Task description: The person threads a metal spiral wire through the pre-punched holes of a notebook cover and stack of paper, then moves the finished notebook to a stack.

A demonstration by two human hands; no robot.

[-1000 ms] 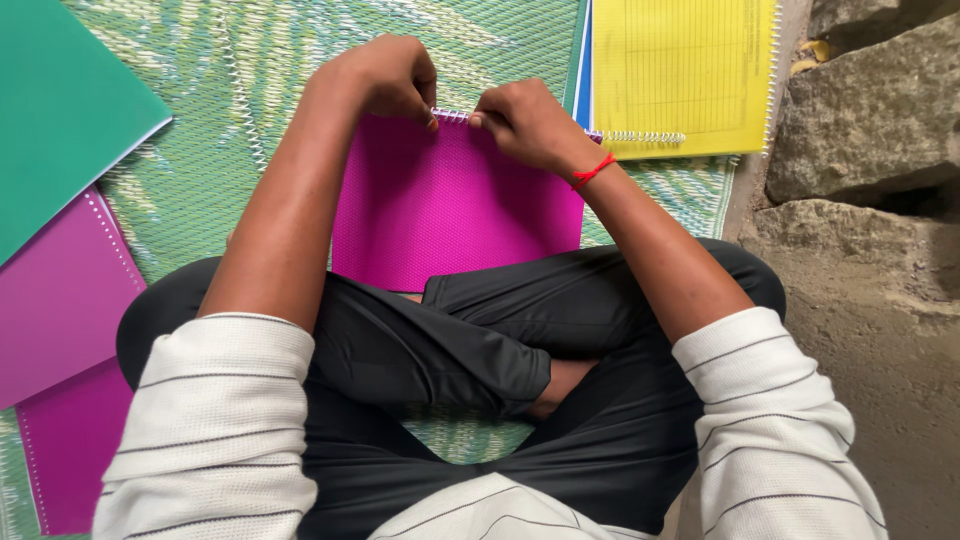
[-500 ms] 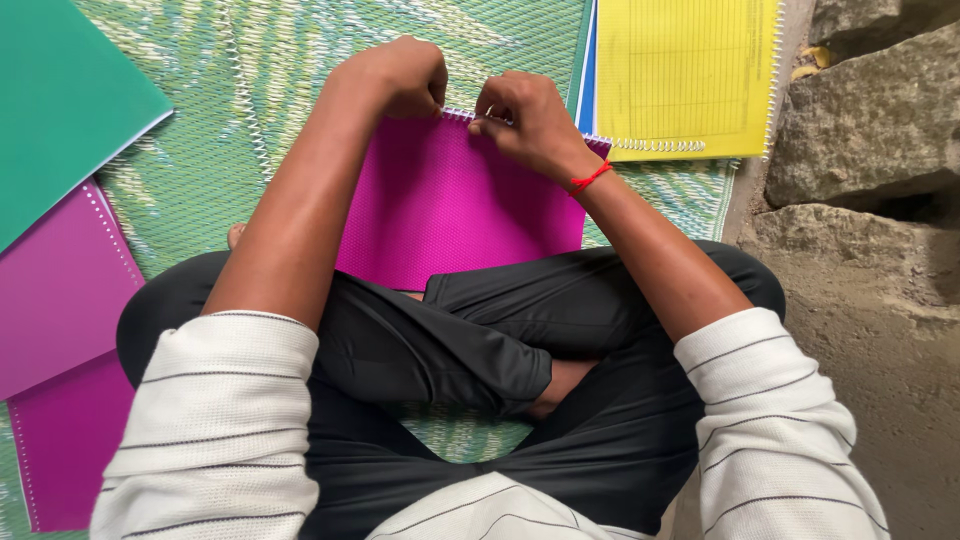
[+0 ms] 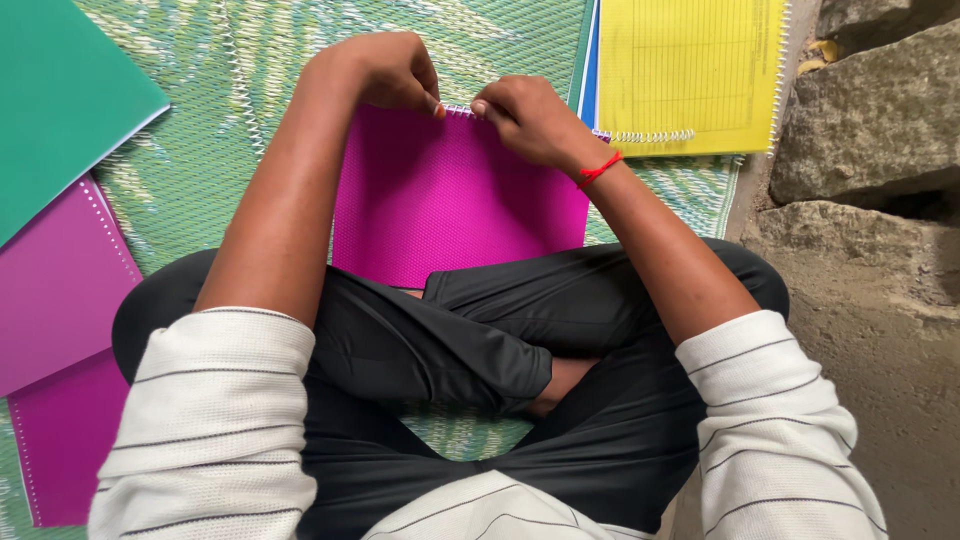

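On green mat (image 3: 200,170), magenta notebook's (image 3: 460,200) top edge meets both hands (image 3: 455,95).

Green woven floor mat (image 3: 180,170) in soft daylight, rough grey stone blocks (image 3: 870,110) along its right edge

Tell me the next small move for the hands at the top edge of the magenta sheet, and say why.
Probably a short twist of the wire coil along the edge. Both hands pinch at the top edge of the magenta cover: the left hand and the right hand meet fingertip to fingertip there, and only a short bit of coil shows between them. How far it is threaded cannot be told.
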